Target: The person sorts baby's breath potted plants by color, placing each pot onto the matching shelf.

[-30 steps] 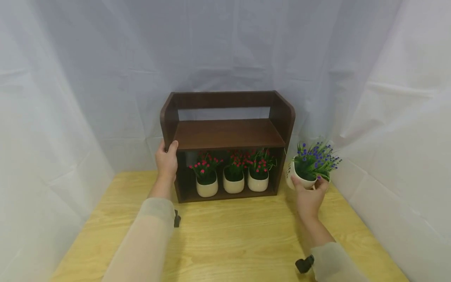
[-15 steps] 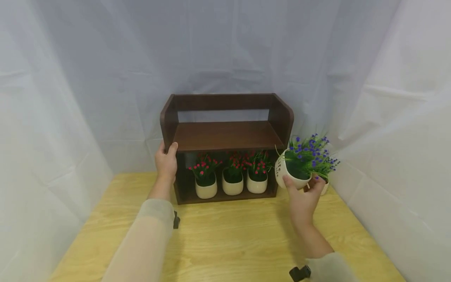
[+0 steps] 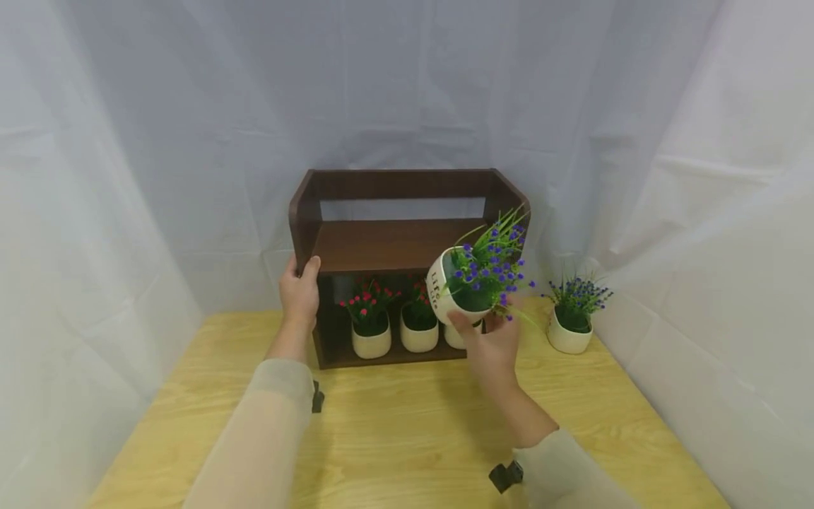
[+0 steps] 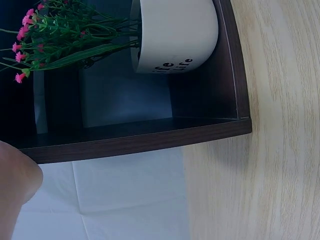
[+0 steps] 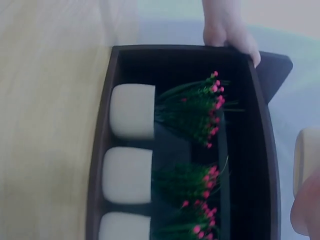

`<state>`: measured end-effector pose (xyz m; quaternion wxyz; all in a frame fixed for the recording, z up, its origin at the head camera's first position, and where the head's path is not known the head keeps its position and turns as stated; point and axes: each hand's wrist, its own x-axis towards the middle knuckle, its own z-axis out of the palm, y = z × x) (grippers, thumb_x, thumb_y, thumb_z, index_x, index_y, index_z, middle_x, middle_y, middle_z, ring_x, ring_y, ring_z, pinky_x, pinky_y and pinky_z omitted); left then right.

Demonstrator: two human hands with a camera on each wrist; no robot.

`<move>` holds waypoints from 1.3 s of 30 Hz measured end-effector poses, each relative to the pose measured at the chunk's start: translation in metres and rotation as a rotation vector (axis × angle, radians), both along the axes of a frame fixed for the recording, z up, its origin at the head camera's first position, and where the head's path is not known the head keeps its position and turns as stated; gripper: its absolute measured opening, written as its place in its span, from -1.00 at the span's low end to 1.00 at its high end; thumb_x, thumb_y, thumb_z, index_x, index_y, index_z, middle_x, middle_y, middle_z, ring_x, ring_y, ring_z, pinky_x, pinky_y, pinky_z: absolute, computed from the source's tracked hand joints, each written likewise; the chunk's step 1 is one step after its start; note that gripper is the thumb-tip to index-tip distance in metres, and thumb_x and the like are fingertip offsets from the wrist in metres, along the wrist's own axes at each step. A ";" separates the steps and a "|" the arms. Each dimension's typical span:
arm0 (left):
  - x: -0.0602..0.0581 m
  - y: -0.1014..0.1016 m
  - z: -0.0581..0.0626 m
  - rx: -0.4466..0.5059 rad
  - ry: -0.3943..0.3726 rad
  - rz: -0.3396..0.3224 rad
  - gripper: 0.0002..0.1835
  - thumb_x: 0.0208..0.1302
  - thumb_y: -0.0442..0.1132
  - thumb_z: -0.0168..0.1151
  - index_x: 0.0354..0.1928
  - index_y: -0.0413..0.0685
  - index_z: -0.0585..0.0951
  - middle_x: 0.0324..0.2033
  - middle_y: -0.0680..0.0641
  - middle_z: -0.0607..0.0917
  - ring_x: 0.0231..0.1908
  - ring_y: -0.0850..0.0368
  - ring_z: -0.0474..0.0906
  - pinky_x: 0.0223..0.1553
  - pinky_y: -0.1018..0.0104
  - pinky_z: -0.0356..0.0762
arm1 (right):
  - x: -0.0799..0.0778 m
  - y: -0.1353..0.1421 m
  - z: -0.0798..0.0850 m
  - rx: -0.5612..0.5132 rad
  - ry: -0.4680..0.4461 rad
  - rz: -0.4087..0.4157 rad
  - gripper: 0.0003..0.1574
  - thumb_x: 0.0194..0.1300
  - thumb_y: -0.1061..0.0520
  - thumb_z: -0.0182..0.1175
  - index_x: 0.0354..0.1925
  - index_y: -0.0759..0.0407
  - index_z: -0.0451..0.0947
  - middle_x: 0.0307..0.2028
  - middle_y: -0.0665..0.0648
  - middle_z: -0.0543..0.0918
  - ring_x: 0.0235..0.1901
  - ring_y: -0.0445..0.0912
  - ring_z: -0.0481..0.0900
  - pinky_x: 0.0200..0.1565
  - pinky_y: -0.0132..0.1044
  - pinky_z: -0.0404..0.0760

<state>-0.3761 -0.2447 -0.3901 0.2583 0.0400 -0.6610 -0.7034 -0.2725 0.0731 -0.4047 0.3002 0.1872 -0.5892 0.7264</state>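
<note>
A dark brown two-tier wooden shelf (image 3: 407, 244) stands on the table. My left hand (image 3: 299, 293) grips its left side panel, thumb at the front edge by the middle board. My right hand (image 3: 491, 346) holds a white potted plant (image 3: 445, 290) with purple flowers and "Life" lettering, tilted, in front of the shelf's right half. On the lower tier are three white pots with pink flowers: a left one (image 3: 372, 344), a middle one (image 3: 420, 337) and a right one (image 3: 455, 338), partly hidden behind my right hand and the held pot. The upper tier bears nothing.
Another purple-flowered potted plant (image 3: 570, 332) stands on the table to the right of the shelf. White sheeting (image 3: 407, 85) hangs behind and on both sides. The light wooden table (image 3: 394, 424) extends in front of the shelf.
My right hand has lifted the purple-flowered potted plant and carried it left, from beside the shelf to in front of its right half. The left hand stays on the side panel.
</note>
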 end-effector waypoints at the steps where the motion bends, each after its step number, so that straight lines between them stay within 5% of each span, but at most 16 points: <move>1: 0.000 0.000 0.000 -0.003 -0.003 0.004 -0.48 0.61 -0.08 0.17 0.51 0.00 0.54 0.48 -0.16 0.56 0.53 -0.03 0.37 0.67 0.08 0.22 | -0.001 -0.004 0.002 0.002 -0.008 0.008 0.00 0.21 0.17 0.63 0.46 0.02 0.32 0.40 0.09 0.60 0.38 -0.09 0.63 0.42 -0.30 0.61; 4: 0.002 0.000 0.001 -0.006 -0.003 0.012 -0.50 0.60 -0.09 0.18 0.48 -0.04 0.55 0.45 -0.18 0.58 0.50 -0.05 0.40 0.65 0.07 0.25 | -0.005 -0.018 0.012 0.051 -0.056 0.016 -0.01 0.19 0.04 0.65 0.40 -0.03 0.28 0.38 0.09 0.61 0.30 -0.09 0.69 0.22 -0.39 0.71; 10: 0.003 0.000 0.000 0.008 0.004 0.021 -0.51 0.58 -0.12 0.19 0.45 -0.08 0.58 0.40 -0.20 0.60 0.44 -0.04 0.42 0.62 0.09 0.27 | -0.016 -0.042 0.031 0.224 -0.129 -0.042 0.05 0.25 0.13 0.61 0.48 0.17 0.19 0.34 0.30 0.58 0.18 0.15 0.74 -0.02 -0.39 0.76; 18: 0.001 -0.002 -0.005 0.002 -0.005 0.017 -0.48 0.57 -0.09 0.21 0.47 -0.06 0.57 0.42 -0.20 0.60 0.46 -0.05 0.42 0.63 0.06 0.27 | -0.040 -0.064 0.046 0.316 -0.221 -0.078 0.08 0.30 -0.07 0.59 0.59 0.07 0.25 0.35 0.19 0.59 0.30 0.10 0.66 0.30 0.03 0.74; 29: 0.004 0.001 0.002 -0.042 -0.030 -0.003 -0.39 0.63 -0.03 0.15 0.61 0.00 0.41 0.58 -0.16 0.47 0.63 -0.07 0.29 0.70 0.07 0.20 | -0.059 -0.078 0.066 0.538 -0.319 -0.167 0.22 0.34 -0.38 0.46 0.69 0.04 0.18 0.53 0.19 0.47 0.43 0.15 0.56 0.37 0.12 0.66; 39: 0.005 -0.001 0.003 -0.026 -0.029 -0.027 -0.35 0.65 -0.05 0.14 0.67 0.03 0.32 0.63 -0.12 0.39 0.67 -0.04 0.23 0.72 0.10 0.16 | -0.083 -0.100 0.076 0.700 -0.287 -0.214 0.23 0.36 -0.45 0.39 0.65 0.17 0.19 0.50 0.27 0.48 0.41 0.21 0.56 0.37 0.13 0.66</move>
